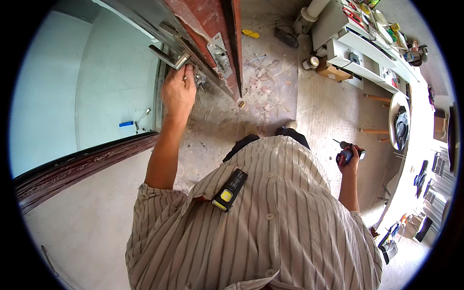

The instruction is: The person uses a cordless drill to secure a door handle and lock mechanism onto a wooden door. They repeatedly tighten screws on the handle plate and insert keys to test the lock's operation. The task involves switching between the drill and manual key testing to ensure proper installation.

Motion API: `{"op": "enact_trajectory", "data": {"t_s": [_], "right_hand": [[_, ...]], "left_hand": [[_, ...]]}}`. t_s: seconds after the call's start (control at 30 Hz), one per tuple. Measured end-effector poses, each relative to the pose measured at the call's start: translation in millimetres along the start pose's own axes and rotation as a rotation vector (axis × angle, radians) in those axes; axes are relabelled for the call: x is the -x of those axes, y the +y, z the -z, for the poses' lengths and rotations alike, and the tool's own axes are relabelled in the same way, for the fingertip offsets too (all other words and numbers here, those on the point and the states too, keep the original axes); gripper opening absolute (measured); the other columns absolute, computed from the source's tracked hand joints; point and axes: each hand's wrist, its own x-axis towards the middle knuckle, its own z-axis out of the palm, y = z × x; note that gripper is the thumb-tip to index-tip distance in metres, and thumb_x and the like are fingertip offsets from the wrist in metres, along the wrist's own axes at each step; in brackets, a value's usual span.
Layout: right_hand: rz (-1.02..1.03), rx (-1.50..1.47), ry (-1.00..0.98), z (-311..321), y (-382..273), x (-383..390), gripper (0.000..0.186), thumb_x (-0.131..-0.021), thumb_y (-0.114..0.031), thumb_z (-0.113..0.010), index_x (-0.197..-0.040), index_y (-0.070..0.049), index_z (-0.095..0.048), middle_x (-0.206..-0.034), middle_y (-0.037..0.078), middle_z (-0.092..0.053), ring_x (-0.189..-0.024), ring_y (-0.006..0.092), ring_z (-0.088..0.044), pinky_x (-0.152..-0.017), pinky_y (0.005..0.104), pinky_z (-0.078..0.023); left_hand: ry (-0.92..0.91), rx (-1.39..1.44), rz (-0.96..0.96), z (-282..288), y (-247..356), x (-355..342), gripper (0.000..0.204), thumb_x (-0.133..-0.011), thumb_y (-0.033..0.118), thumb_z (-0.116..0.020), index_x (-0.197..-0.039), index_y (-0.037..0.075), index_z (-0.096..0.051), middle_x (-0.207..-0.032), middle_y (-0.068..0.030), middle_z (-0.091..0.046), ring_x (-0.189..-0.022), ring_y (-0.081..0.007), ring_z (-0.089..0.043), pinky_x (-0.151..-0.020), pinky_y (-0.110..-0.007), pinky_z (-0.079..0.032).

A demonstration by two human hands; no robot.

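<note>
My left hand [179, 94] is raised to the door's edge, fingers pinched together just below a metal lever handle [169, 58]. A small shiny bit shows at the fingertips, too small to name. Beside them runs the dark red door edge [198, 21], with a metal lock plate [220, 55] set on it. Out to the right, my right hand [354, 164] grips a cordless drill [344, 156], whose thin bit points left, away from the door.
Chips and dust litter the floor [263, 92] by the door. A yellow tool [251, 34] lies there too. On the pale glassy surface at left are a blue object [126, 124] and a wrench-like tool [145, 115]. White drawers [365, 48] and a stool [397, 108] stand right.
</note>
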Motion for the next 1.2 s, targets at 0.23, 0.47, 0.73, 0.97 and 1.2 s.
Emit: {"op": "enact_trajectory", "data": {"t_s": [0.23, 0.47, 0.73, 0.97, 1.2], "right_hand": [[0.023, -0.009, -0.055, 8, 4, 5, 0.015, -0.087, -0.027, -0.064, -0.091, -0.013, -0.061, -0.076, -0.001, -0.063, -0.064, 0.015, -0.061, -0.053, 0.0291, -0.053], [-0.004, -0.088, 0.054, 1, -1, 2, 0.016, -0.086, -0.028, -0.066, -0.09, -0.014, -0.061, -0.076, -0.002, -0.063, -0.059, 0.0119, -0.06, -0.047, 0.0248, -0.052], [0.02, -0.034, 0.056, -14, -4, -8, 0.015, -0.086, -0.028, -0.065, -0.087, -0.014, -0.061, -0.073, -0.002, -0.062, -0.054, 0.0108, -0.058, -0.04, 0.0209, -0.049], [-0.024, -0.014, -0.088, -22, -10, -13, 0.015, -0.087, -0.026, -0.063, -0.088, -0.012, -0.061, -0.072, 0.001, -0.061, -0.059, 0.0147, -0.06, -0.053, 0.0295, -0.053], [-0.062, 0.025, -0.064, -14, -6, -27, 0.012, -0.088, -0.025, -0.062, -0.088, -0.013, -0.06, -0.074, 0.001, -0.064, -0.06, 0.0164, -0.061, -0.053, 0.0314, -0.053]], "left_hand": [[-0.057, -0.073, -0.059, 10, 14, 4, 0.026, -0.087, 0.027, -0.063, -0.102, 0.005, -0.068, -0.095, -0.0164, -0.068, -0.084, -0.0361, -0.065, -0.071, -0.041, -0.052], [-0.222, -0.24, -0.144, 17, 15, 2, 0.023, -0.089, 0.023, -0.061, -0.104, 0.006, -0.066, -0.095, -0.0149, -0.067, -0.08, -0.035, -0.066, -0.067, -0.042, -0.053], [-0.438, 0.558, 0.367, -1, -15, -9, 0.014, -0.092, 0.011, -0.049, -0.084, 0.004, -0.058, -0.082, -0.0129, -0.064, -0.071, -0.0245, -0.061, -0.062, -0.035, -0.049], [-0.329, 1.945, 1.27, -21, -16, -3, 0.023, -0.096, 0.019, -0.049, -0.074, 0.012, -0.052, -0.069, -0.0013, -0.054, -0.066, -0.0151, -0.055, -0.063, -0.028, -0.048], [0.008, 0.206, 0.116, -8, 4, 10, 0.035, -0.089, 0.034, -0.066, -0.102, 0.002, -0.065, -0.091, -0.0135, -0.068, -0.082, -0.0304, -0.065, -0.072, -0.041, -0.051]]}}
